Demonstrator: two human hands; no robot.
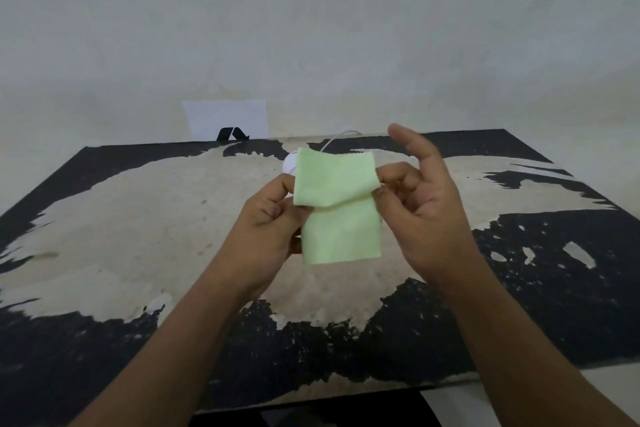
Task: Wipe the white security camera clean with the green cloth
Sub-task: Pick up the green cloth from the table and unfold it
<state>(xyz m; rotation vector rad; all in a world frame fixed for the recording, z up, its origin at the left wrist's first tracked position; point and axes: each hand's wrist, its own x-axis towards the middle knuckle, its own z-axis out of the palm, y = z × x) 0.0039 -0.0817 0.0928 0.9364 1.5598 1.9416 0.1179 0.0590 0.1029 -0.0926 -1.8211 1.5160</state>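
Both hands hold a light green cloth (337, 205) up above the table's middle. My left hand (273, 219) pinches its left edge; my right hand (420, 198) pinches the right edge between thumb and finger, with the index finger raised. The top of the cloth is folded over toward me and the lower half hangs down. Behind the cloth, only a small rounded part of the white security camera (290, 163) shows on the table. The camera's thin white cable (337, 136) curves off toward the wall.
The table (138, 219) has a worn black surface with large beige patches. A white sheet of paper with a black mark (227, 120) leans against the pale wall at the table's far edge.
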